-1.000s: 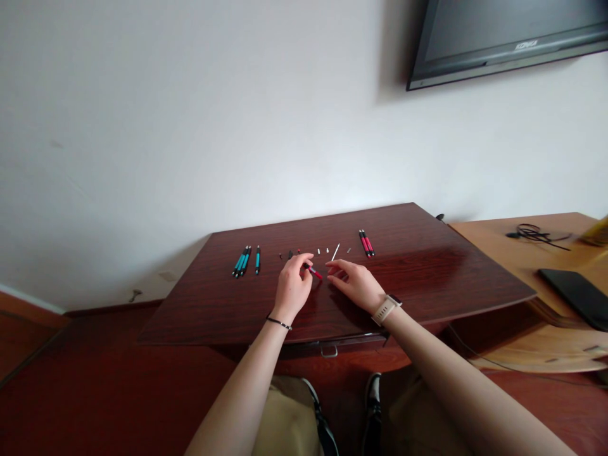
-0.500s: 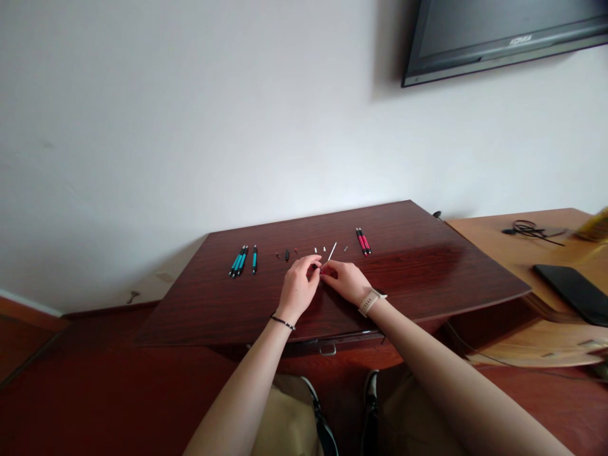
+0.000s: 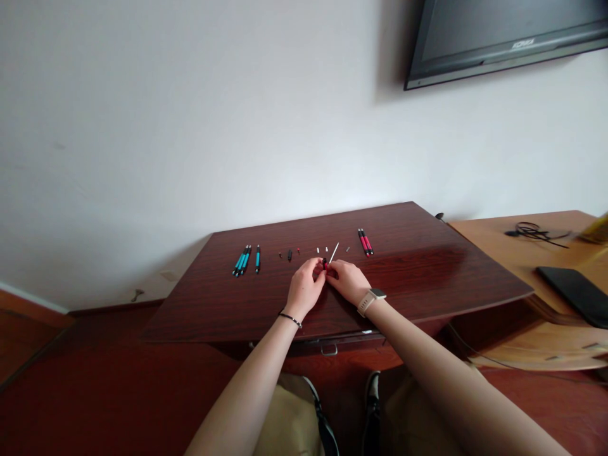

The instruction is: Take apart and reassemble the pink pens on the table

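Close together over the middle of the table, my left hand (image 3: 304, 286) and my right hand (image 3: 350, 282) meet at the fingertips. Between them stands a short red-and-black pen barrel (image 3: 325, 265), roughly upright. My left thumb and fingers pinch it, and my right fingertips are closed at its lower end, partly hidden. A white pen refill (image 3: 334, 253) lies slanted just beyond my right fingers. Behind my hands lie small pen parts: a black grip piece (image 3: 289, 254), small white pieces (image 3: 318, 250) and a small metallic piece (image 3: 348, 249).
Several teal pens (image 3: 242, 261) lie at the left of the dark wooden table (image 3: 228, 310), with a single teal pen (image 3: 258, 259) beside them. Red pens (image 3: 365, 242) lie on the right. A wooden side table holds a black tablet-like slab (image 3: 572, 294) and a cable (image 3: 534, 232).
The red-and-black barrel has been tipped upright between my fingertips and shows more clearly. My hands stay together at nearly the same place; the view has shifted slightly.
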Available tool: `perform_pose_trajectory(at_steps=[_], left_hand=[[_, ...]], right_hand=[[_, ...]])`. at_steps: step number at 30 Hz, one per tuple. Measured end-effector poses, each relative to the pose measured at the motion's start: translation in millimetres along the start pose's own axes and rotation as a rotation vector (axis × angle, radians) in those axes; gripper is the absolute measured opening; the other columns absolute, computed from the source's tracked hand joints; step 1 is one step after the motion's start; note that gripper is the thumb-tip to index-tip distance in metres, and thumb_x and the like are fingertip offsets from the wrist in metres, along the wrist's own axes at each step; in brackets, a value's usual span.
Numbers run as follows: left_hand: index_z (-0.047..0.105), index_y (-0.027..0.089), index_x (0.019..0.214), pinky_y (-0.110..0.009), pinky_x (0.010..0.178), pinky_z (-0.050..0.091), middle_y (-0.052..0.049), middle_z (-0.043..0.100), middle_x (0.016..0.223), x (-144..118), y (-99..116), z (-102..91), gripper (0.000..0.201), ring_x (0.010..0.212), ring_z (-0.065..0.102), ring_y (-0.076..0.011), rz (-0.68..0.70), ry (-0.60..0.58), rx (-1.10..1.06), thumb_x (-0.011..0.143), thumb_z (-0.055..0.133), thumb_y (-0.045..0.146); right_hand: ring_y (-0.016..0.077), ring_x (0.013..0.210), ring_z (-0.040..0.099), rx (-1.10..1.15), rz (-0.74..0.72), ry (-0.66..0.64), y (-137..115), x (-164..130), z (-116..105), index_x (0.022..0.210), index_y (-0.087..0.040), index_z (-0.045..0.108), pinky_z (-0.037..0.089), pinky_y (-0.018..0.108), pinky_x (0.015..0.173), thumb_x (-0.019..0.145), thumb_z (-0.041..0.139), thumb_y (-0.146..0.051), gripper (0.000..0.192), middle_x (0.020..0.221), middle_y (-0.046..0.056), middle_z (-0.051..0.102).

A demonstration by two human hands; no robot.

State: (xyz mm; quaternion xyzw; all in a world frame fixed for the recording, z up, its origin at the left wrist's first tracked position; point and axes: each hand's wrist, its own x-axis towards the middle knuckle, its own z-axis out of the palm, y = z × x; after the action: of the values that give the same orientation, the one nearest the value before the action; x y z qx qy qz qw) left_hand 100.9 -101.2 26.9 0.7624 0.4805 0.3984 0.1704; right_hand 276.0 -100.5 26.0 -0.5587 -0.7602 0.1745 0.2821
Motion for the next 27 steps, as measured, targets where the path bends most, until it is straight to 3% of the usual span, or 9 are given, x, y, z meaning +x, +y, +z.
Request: perform_pose_trajectory(at_steps=[4, 8, 13, 19, 24, 27], left_hand=[[0.068, 0.022, 0.123, -0.038, 0.098, 0.061, -0.008, 0.079, 0.114, -2, -5, -0.3, 0.034, 0.1, 0.077, -0.0204, -0.037, -0.051, -0.014, 0.093, 0.068, 0.008], [0.071, 0.02, 0.116, -0.037, 0.097, 0.059, -0.009, 0.078, 0.112, -1, -8, 0.7, 0.021, 0.102, 0.074, -0.0215, -0.015, -0.083, 0.043, 0.096, 0.069, 0.015], [0.073, 0.02, 0.107, -0.033, 0.091, 0.057, -0.008, 0.077, 0.106, 2, -4, 3.9, 0.01, 0.096, 0.073, -0.021, -0.052, -0.086, 0.086, 0.098, 0.071, 0.023], [0.072, 0.021, 0.094, -0.031, 0.082, 0.053, -0.007, 0.077, 0.096, 12, 4, 5.4, 0.005, 0.087, 0.072, -0.0215, -0.094, -0.074, 0.21, 0.097, 0.074, 0.025], [0.073, 0.022, 0.098, -0.03, 0.082, 0.053, -0.008, 0.08, 0.1, 27, -14, -5.9, 0.002, 0.088, 0.074, -0.0219, -0.139, 0.006, 0.22, 0.097, 0.074, 0.022], [0.073, 0.023, 0.103, -0.03, 0.084, 0.054, -0.006, 0.081, 0.097, 32, -27, -12.7, 0.01, 0.089, 0.076, -0.0218, -0.194, 0.026, 0.187, 0.094, 0.076, 0.019]], right_hand=[[0.0203, 0.092, 0.069, 0.007, 0.011, -0.012, 1, 1, 0, 0.104, -0.02, 0.077, 0.048, 0.028, 0.082, 0.098, 0.067, -0.024, 0.012, 0.102, 0.008, 0.076], [0.0216, 0.093, 0.071, 0.064, 0.021, -0.001, 4, 1, 0, 0.116, -0.02, 0.077, 0.049, 0.029, 0.083, 0.093, 0.067, -0.018, 0.025, 0.103, 0.007, 0.078], [0.0186, 0.082, 0.07, 0.154, 0.02, 0.017, 11, -1, 4, 0.139, -0.02, 0.066, 0.05, 0.029, 0.08, 0.09, 0.068, -0.012, 0.051, 0.095, 0.003, 0.079], [0.0177, 0.079, 0.071, 0.215, 0.0, 0.014, 20, -12, -1, 0.151, -0.021, 0.053, 0.051, 0.028, 0.076, 0.09, 0.073, -0.016, 0.064, 0.09, 0.0, 0.077], [0.0178, 0.079, 0.072, 0.248, 0.036, 0.002, 28, -23, -15, 0.152, -0.024, 0.051, 0.053, 0.029, 0.077, 0.091, 0.077, -0.021, 0.067, 0.091, -0.001, 0.078], [0.0178, 0.08, 0.073, 0.281, 0.05, -0.01, 31, -26, -21, 0.151, -0.022, 0.051, 0.054, 0.03, 0.078, 0.091, 0.077, -0.02, 0.065, 0.092, 0.0, 0.078]])
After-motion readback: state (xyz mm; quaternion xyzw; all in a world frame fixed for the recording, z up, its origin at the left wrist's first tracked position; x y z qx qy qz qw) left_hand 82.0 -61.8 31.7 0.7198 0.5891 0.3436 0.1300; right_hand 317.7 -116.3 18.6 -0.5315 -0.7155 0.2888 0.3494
